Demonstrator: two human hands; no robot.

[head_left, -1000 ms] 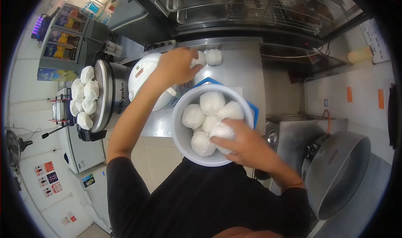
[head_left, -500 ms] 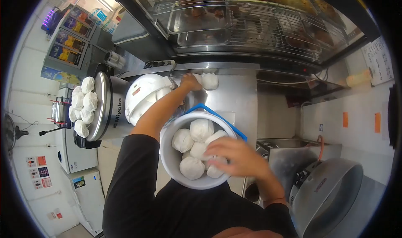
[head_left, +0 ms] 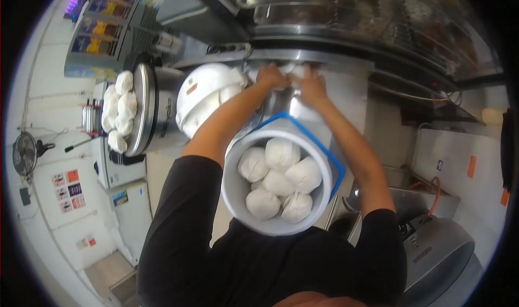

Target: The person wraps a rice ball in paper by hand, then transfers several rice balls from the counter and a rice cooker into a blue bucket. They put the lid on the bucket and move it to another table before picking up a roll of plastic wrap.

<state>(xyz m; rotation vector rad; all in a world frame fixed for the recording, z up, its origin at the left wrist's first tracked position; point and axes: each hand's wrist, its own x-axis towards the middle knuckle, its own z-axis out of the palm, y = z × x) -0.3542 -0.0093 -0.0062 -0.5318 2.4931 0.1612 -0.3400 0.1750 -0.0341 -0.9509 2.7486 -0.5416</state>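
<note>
Both my hands reach to the back of the steel counter. My left hand (head_left: 272, 77) is closed round the left side of a white wrapped bundle (head_left: 292, 70), its fingertips partly blurred. My right hand (head_left: 310, 85) holds the right side, fingers bent against it. Nearer to me stands a white bucket (head_left: 231, 199) holding several round white wrapped bundles (head_left: 282, 154). A blue-edged item (head_left: 337, 165) lies beside and behind the bucket. Left of my hands is a white rounded appliance (head_left: 211, 93) with its lid raised.
More white bundles (head_left: 127, 104) lie on the lid of a large Miyako cooker (head_left: 145, 109) at the left. A glass display case (head_left: 346, 20) rises behind the counter (head_left: 354, 85). A metal sink (head_left: 427, 204) and a round grey appliance (head_left: 443, 253) are at the right.
My right hand has left the bucket and moved up beside my left hand at the white bundle. The whole view has shifted, with the bucket now farther right.
</note>
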